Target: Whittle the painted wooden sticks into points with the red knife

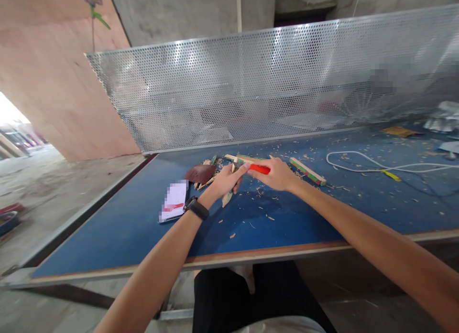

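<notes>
My right hand point(278, 175) is wrapped round the orange handle of a knife point(259, 169). Its blade end points left, toward my left hand point(225, 180), and the left thumb lies against it. Closed in my left hand is a small pale piece of wood point(227, 199), its pointed lower end showing under the fingers. The rest of that piece is mostly hidden by the hand. A watch sits on my left wrist. Just beyond the hands lies a light wooden strip point(247, 158), and wood shavings point(263, 194) are scattered around.
On the blue table point(118, 228), a phone point(174, 199) and a dark brown sheet point(200, 173) lie left of my hands. A wooden bar point(307, 171) with coloured sides and a white cable point(358, 154) lie right. A perforated metal panel point(251, 94) stands along the back.
</notes>
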Tool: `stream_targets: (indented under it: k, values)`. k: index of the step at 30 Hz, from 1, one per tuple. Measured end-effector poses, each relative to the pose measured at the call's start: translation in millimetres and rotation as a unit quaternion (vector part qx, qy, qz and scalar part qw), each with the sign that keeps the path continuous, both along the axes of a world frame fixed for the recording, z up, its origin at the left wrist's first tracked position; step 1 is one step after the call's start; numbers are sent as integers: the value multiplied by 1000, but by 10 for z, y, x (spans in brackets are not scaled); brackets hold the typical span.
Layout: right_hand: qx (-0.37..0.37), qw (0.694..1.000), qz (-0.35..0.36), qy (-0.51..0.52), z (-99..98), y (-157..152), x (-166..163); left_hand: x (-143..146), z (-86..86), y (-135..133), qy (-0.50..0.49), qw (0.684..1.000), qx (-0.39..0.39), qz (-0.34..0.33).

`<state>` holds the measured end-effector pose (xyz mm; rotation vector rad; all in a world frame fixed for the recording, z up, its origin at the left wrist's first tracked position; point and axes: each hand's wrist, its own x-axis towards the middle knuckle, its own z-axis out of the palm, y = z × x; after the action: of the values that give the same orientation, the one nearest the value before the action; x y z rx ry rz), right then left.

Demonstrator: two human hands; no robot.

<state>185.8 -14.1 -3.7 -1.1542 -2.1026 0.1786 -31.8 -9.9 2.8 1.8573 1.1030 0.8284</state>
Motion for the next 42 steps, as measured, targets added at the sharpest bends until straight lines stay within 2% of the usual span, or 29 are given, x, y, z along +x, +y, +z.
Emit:
stream_targets:
  k: [5, 9, 13, 17, 22, 26, 30, 36, 42]
  values:
    - [48, 994, -93, -30, -10, -32, -48, 0, -9, 11, -21, 1000, -7, 9]
    - [67, 990, -116, -35, -11, -46, -83, 28, -16, 15, -33, 999, -14, 36]
    - [44, 994, -100, -2, 7, -51, -92, 53, -30, 15, -39, 998, -14, 45]
    - [14, 999, -43, 13, 25, -47, -60, 62, 4, -20, -33, 998, -8, 52]
    - [-20, 1000, 8, 14, 27, -25, -20, 29, 11, -20, -41, 999, -17, 26]
    - [-22, 1000, 18, 7, 9, 14, -6, -18, -44, 38, -33, 999, -23, 13]
    - [-16, 1000, -10, -4, -2, 18, -7, -42, -74, 74, -3, 1000, -9, 0]
    - [15, 993, -106, -56, 5, -18, -33, -31, -41, 53, 34, 999, 5, 25]
    - [22, 989, -128, -64, 12, -31, -59, -30, -90, 83, 30, 998, 29, 35]
